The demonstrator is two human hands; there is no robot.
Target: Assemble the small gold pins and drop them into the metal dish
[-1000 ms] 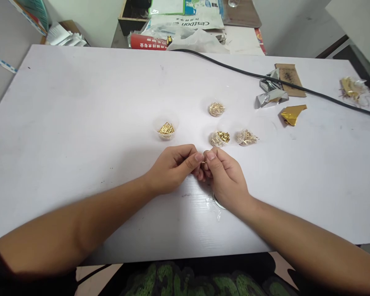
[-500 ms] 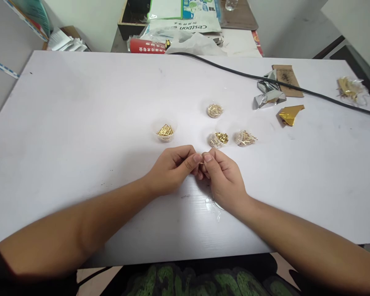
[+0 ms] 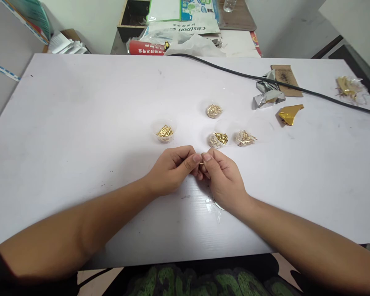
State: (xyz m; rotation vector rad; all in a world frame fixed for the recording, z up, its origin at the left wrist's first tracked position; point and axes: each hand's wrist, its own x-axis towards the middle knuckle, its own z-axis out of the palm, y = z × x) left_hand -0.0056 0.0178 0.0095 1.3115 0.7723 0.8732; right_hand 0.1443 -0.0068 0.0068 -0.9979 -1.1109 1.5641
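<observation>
My left hand (image 3: 172, 168) and my right hand (image 3: 223, 179) meet fingertip to fingertip over the white table (image 3: 80, 123). Both are pinched on a tiny gold pin (image 3: 201, 163) held between them. Just beyond them stand small clear cups of gold pins: one at the left (image 3: 164, 131), one at the middle (image 3: 218, 139), one to its right (image 3: 244, 138) and one farther back (image 3: 214, 110). A clear round lid or cup (image 3: 216, 202) lies partly hidden under my right wrist.
A black cable (image 3: 265, 80) crosses the table's far right. Silver foil (image 3: 269, 96), a gold foil piece (image 3: 290, 114), a brown card (image 3: 285, 78) and a bag of gold parts (image 3: 348, 87) lie at the right. Boxes and bags clutter the area behind the table.
My hands have stayed together on the pin, with only slight finger movement. The view has tipped a little, so everything sits slightly lower in the picture.
</observation>
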